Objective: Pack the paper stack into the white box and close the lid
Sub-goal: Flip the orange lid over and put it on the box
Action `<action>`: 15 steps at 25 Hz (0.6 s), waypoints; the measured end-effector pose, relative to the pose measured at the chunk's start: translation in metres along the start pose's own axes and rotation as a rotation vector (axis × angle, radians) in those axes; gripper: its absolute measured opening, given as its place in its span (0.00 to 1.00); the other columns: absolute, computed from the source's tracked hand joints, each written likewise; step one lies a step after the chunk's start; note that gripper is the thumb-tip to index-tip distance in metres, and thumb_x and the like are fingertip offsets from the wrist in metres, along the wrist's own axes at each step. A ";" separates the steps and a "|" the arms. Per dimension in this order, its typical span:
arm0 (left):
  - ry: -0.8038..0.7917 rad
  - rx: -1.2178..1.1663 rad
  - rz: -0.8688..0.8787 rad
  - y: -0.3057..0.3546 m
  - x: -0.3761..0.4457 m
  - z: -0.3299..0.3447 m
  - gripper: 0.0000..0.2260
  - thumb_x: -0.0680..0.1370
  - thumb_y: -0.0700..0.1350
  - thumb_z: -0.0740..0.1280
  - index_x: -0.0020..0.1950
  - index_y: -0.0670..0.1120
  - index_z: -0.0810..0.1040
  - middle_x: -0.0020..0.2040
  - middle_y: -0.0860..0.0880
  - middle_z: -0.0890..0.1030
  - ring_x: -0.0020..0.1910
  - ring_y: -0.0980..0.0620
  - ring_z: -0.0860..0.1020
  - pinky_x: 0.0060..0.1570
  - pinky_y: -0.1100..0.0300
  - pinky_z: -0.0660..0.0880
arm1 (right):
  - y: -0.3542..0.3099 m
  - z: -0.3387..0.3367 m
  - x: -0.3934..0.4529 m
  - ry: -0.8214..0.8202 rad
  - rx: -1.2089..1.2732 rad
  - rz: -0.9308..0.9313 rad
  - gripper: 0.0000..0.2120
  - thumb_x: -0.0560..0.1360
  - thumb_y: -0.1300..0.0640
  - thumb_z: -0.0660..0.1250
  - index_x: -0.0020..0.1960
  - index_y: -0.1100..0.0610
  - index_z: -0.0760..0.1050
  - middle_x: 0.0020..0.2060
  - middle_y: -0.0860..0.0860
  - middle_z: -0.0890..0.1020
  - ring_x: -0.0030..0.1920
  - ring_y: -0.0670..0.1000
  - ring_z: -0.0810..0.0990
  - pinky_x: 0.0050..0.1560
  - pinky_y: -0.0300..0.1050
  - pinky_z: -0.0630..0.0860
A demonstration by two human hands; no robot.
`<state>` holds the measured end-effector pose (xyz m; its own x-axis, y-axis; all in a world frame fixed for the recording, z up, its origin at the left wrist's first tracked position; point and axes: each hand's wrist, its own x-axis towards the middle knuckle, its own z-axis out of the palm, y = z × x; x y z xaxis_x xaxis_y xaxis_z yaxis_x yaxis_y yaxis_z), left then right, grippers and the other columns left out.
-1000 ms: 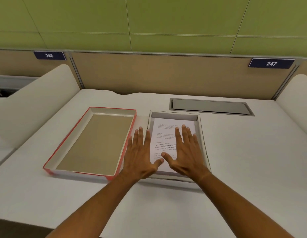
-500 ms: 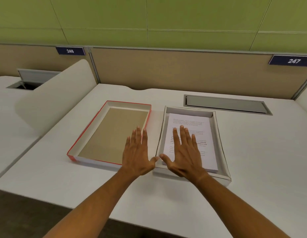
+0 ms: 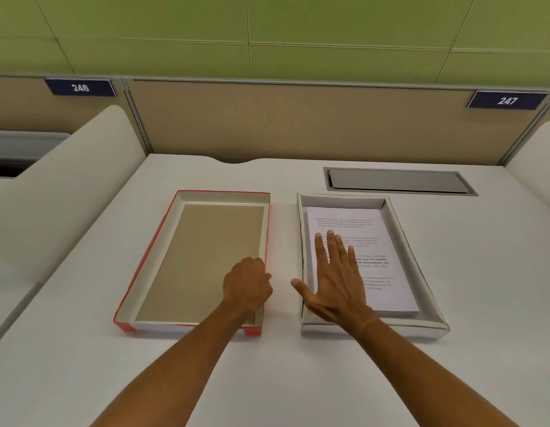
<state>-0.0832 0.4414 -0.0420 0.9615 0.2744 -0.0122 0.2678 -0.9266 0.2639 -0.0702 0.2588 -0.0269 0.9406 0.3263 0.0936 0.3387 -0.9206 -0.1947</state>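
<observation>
Head view: paper stack (image 3: 372,251) lies in the white box (image 3: 434,315) under the flat, open right hand (image 3: 335,282); left hand (image 3: 247,285) curls on the lid (image 3: 203,260) edge.

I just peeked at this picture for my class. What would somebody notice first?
Probably the red-edged lid lying open side up on the white desk, with the left hand curled over its right edge. Right beside it sits the white box with the paper stack already inside, and the right hand lies flat on the top page. Behind them, blue signs read 246 and 247.
</observation>
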 end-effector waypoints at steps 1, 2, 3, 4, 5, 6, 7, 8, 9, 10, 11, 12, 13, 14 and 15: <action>-0.012 -0.047 -0.022 0.000 0.003 0.001 0.10 0.77 0.49 0.66 0.48 0.44 0.80 0.48 0.45 0.82 0.46 0.44 0.82 0.36 0.58 0.69 | -0.001 0.001 0.002 0.000 -0.001 0.010 0.51 0.61 0.21 0.29 0.75 0.51 0.28 0.79 0.56 0.39 0.79 0.57 0.35 0.75 0.54 0.31; -0.021 -0.076 -0.032 0.000 0.005 0.003 0.08 0.76 0.48 0.66 0.47 0.44 0.80 0.46 0.45 0.83 0.44 0.44 0.82 0.35 0.59 0.68 | -0.002 0.002 0.003 0.002 -0.003 0.016 0.51 0.61 0.21 0.28 0.74 0.51 0.28 0.79 0.56 0.39 0.79 0.57 0.35 0.75 0.53 0.30; -0.031 -0.093 -0.036 0.002 0.007 0.004 0.08 0.76 0.47 0.67 0.46 0.43 0.81 0.45 0.45 0.83 0.42 0.44 0.82 0.35 0.59 0.68 | -0.002 0.003 0.005 0.001 -0.005 0.022 0.51 0.61 0.21 0.28 0.74 0.51 0.28 0.79 0.56 0.39 0.79 0.57 0.35 0.74 0.52 0.30; -0.040 -0.112 -0.041 0.003 0.008 0.004 0.07 0.76 0.46 0.67 0.46 0.43 0.81 0.45 0.44 0.83 0.41 0.44 0.82 0.34 0.60 0.69 | -0.003 0.004 0.006 0.001 -0.007 0.025 0.51 0.61 0.22 0.28 0.74 0.51 0.28 0.79 0.56 0.39 0.79 0.57 0.36 0.74 0.52 0.30; -0.049 -0.132 -0.049 0.005 0.010 0.003 0.06 0.75 0.45 0.67 0.46 0.42 0.81 0.44 0.44 0.83 0.39 0.45 0.81 0.34 0.60 0.70 | -0.004 0.005 0.008 0.006 -0.008 0.026 0.51 0.61 0.22 0.28 0.74 0.51 0.28 0.80 0.56 0.39 0.79 0.57 0.36 0.74 0.52 0.30; -0.062 -0.150 -0.057 0.006 0.012 0.000 0.05 0.75 0.42 0.67 0.45 0.41 0.80 0.43 0.43 0.83 0.38 0.46 0.80 0.34 0.60 0.72 | -0.005 0.005 0.010 0.012 -0.004 0.024 0.51 0.61 0.22 0.29 0.75 0.51 0.28 0.80 0.56 0.40 0.79 0.56 0.36 0.74 0.52 0.30; -0.070 -0.167 -0.064 0.007 0.015 -0.004 0.04 0.74 0.40 0.67 0.44 0.41 0.80 0.42 0.43 0.82 0.37 0.46 0.80 0.34 0.60 0.73 | -0.006 0.005 0.013 0.021 0.004 0.022 0.51 0.62 0.22 0.30 0.76 0.51 0.29 0.80 0.56 0.40 0.79 0.56 0.37 0.74 0.51 0.30; -0.068 -0.193 -0.070 0.006 0.017 -0.011 0.03 0.73 0.38 0.67 0.42 0.40 0.79 0.39 0.43 0.81 0.36 0.46 0.80 0.33 0.60 0.74 | -0.007 0.005 0.016 0.028 0.017 0.021 0.51 0.64 0.22 0.33 0.77 0.52 0.32 0.80 0.56 0.41 0.79 0.56 0.37 0.74 0.51 0.31; -0.046 -0.232 -0.070 0.006 0.019 -0.021 0.03 0.72 0.37 0.67 0.39 0.39 0.79 0.36 0.43 0.80 0.34 0.47 0.79 0.31 0.61 0.74 | -0.008 0.004 0.019 0.034 0.036 0.021 0.50 0.67 0.22 0.38 0.78 0.53 0.34 0.80 0.56 0.41 0.79 0.56 0.38 0.74 0.51 0.32; -0.004 -0.282 -0.061 0.006 0.022 -0.033 0.04 0.71 0.35 0.67 0.36 0.38 0.79 0.34 0.43 0.80 0.31 0.49 0.77 0.29 0.61 0.73 | -0.010 0.003 0.023 0.043 0.069 0.023 0.48 0.70 0.25 0.45 0.79 0.54 0.37 0.80 0.55 0.43 0.80 0.56 0.39 0.75 0.50 0.33; 0.048 -0.347 -0.046 0.007 0.024 -0.049 0.05 0.70 0.35 0.67 0.34 0.38 0.79 0.32 0.42 0.80 0.29 0.49 0.77 0.28 0.61 0.72 | -0.013 0.001 0.027 0.050 0.117 0.029 0.46 0.73 0.30 0.50 0.80 0.54 0.39 0.80 0.55 0.44 0.80 0.55 0.41 0.75 0.50 0.35; 0.105 -0.422 -0.035 0.007 0.027 -0.067 0.06 0.70 0.35 0.67 0.33 0.37 0.80 0.32 0.42 0.81 0.29 0.49 0.78 0.29 0.61 0.73 | -0.016 -0.001 0.031 0.059 0.179 0.039 0.44 0.74 0.34 0.54 0.80 0.54 0.41 0.81 0.54 0.46 0.80 0.55 0.43 0.76 0.49 0.38; 0.158 -0.498 -0.024 0.007 0.029 -0.087 0.06 0.70 0.36 0.68 0.33 0.38 0.81 0.31 0.43 0.82 0.30 0.49 0.80 0.31 0.60 0.75 | -0.020 -0.004 0.035 0.068 0.257 0.055 0.42 0.75 0.37 0.57 0.80 0.53 0.43 0.81 0.53 0.48 0.80 0.55 0.46 0.76 0.49 0.41; 0.212 -0.571 -0.016 0.005 0.031 -0.107 0.06 0.70 0.38 0.69 0.33 0.39 0.82 0.31 0.44 0.82 0.31 0.50 0.80 0.32 0.59 0.75 | -0.024 -0.006 0.038 0.075 0.354 0.080 0.40 0.77 0.40 0.60 0.80 0.53 0.46 0.80 0.53 0.51 0.80 0.55 0.49 0.76 0.50 0.45; 0.263 -0.647 -0.016 0.003 0.034 -0.126 0.06 0.70 0.39 0.70 0.33 0.40 0.82 0.30 0.45 0.82 0.31 0.51 0.80 0.33 0.60 0.75 | -0.028 -0.010 0.041 0.079 0.468 0.113 0.37 0.78 0.42 0.62 0.80 0.53 0.49 0.80 0.52 0.55 0.79 0.55 0.53 0.76 0.51 0.49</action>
<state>-0.0576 0.4799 0.0802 0.8893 0.4153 0.1916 0.1127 -0.6050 0.7882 -0.0414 0.2963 -0.0082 0.9736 0.1960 0.1171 0.2257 -0.7482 -0.6239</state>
